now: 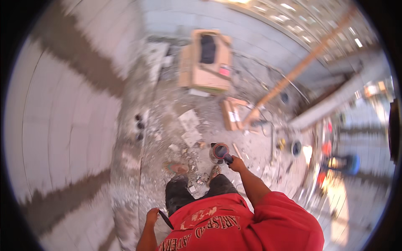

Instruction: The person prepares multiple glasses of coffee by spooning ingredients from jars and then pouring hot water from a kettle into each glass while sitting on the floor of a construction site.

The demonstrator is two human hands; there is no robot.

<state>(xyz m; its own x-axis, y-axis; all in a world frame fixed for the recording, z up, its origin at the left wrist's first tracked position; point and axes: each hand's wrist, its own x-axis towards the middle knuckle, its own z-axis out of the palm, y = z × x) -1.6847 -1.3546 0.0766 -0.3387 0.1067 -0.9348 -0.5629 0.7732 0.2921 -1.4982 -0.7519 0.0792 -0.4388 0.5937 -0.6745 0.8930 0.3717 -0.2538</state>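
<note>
My right hand (238, 164) is closed around the dark handle of what looks like a kettle (220, 151). It has a round dark top ringed in red, a shiny body and a small dark spout, and it hangs in front of my right foot. Down by my left side, my left hand (153, 215) has its fingers closed at one end of a dark, flat, narrow object (166, 219). The kind of that object does not show clearly. Below the kettle, my sandalled feet stand among rubble (197, 173) on the dusty floor.
Ahead stands a cardboard box (211, 77) with dark cloth on top. A smaller box (233, 113) sits beside a slanting wooden pole (289, 79). Block walls (71, 113) rise at left and ahead. Flat broken slabs (189, 125) and a bucket (296, 147) lie on the floor.
</note>
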